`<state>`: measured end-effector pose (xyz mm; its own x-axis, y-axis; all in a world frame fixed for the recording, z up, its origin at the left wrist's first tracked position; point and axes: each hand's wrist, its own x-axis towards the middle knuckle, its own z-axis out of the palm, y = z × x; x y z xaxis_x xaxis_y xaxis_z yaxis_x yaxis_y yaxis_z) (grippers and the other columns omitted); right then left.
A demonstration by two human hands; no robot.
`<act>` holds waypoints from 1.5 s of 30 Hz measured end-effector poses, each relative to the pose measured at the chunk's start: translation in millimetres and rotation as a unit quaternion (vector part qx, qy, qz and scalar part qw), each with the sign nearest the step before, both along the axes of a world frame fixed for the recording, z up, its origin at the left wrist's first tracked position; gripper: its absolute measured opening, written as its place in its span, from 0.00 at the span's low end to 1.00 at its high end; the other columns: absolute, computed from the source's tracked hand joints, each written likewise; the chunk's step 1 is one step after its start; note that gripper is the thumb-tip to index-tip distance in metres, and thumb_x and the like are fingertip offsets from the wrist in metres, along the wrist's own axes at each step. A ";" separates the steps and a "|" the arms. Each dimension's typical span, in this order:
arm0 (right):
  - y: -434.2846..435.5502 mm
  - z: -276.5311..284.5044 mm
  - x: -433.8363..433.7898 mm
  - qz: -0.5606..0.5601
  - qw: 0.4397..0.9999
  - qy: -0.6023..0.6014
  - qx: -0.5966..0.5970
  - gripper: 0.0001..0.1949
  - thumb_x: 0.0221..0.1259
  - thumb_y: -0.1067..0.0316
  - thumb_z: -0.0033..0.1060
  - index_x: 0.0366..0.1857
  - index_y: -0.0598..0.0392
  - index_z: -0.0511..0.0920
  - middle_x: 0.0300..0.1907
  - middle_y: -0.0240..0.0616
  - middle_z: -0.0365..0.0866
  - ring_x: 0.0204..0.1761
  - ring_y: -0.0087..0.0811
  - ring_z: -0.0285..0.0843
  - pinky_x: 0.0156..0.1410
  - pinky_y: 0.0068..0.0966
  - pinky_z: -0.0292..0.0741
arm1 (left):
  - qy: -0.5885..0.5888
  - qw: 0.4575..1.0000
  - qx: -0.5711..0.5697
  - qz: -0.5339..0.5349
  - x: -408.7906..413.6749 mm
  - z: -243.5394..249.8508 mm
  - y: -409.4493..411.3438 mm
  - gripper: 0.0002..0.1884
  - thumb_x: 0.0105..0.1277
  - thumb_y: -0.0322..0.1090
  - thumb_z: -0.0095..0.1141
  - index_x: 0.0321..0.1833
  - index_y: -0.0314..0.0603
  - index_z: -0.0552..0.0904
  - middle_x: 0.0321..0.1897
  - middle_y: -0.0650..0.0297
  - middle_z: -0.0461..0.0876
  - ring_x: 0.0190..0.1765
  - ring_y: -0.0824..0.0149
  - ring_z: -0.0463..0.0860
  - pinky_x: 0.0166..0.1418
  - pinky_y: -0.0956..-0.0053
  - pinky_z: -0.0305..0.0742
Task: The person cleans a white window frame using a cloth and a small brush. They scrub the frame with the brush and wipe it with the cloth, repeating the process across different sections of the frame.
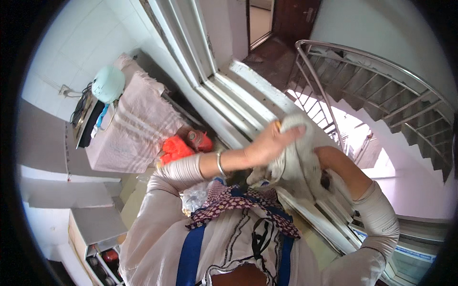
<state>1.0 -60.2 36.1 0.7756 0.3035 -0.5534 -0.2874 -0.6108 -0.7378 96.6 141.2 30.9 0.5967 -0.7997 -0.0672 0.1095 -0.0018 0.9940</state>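
Observation:
A grey-white, stained cloth [298, 164] hangs in folds above the white window-frame tracks [247, 107]. My left hand [266, 143], with a silver bangle [219, 164] on its wrist, grips the upper part of the cloth with the thumb on top. Something small and yellow-orange shows by its fingers. My right hand [322, 157] reaches in from the right against the cloth; folds cover its fingers, so its grip cannot be made out. A dark stain or hole [325, 179] marks the cloth's lower right part. Blur softens the left hand and the cloth.
Beyond the sill [261, 85], a metal stair railing [315, 78] curves beside descending steps. At left, a pink towel-like cover [139, 118] drapes a surface near a pale green appliance [108, 84]. Red plastic bags [175, 148] lie below it. A clear plastic bag [195, 196] is near my feet.

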 end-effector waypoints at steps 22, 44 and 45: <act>1.5 105.2 -96.2 -0.477 0.838 0.049 -0.260 0.10 0.55 0.68 0.41 0.22 0.63 0.71 0.16 0.39 0.74 0.16 0.31 0.77 0.19 0.22 0.75 | -0.459 0.774 -0.172 -0.401 51.8 132.6 -93.2 0.16 0.38 0.28 0.60 0.35 0.40 0.79 0.45 0.61 0.74 0.52 0.63 0.74 0.57 0.71 0.67; 26.0 103.2 -165.5 -0.597 0.751 -0.247 -0.137 0.10 0.52 0.73 0.46 0.16 0.62 0.75 0.17 0.39 0.75 0.21 0.26 0.72 0.28 0.23 0.69 | -0.487 0.719 -0.200 -0.454 -74.9 -21.2 -156.7 0.13 0.57 0.26 0.49 0.46 0.36 0.74 0.40 0.52 0.75 0.47 0.52 0.74 0.53 0.61 0.70; 29.5 102.9 -173.9 -0.594 0.741 -0.264 -0.168 0.10 0.52 0.73 0.46 0.16 0.62 0.75 0.17 0.40 0.75 0.20 0.27 0.72 0.29 0.24 0.69 | -0.464 0.747 -0.205 -0.431 -82.8 -11.0 -160.6 0.13 0.56 0.26 0.49 0.46 0.36 0.74 0.39 0.52 0.75 0.47 0.52 0.74 0.53 0.61 0.70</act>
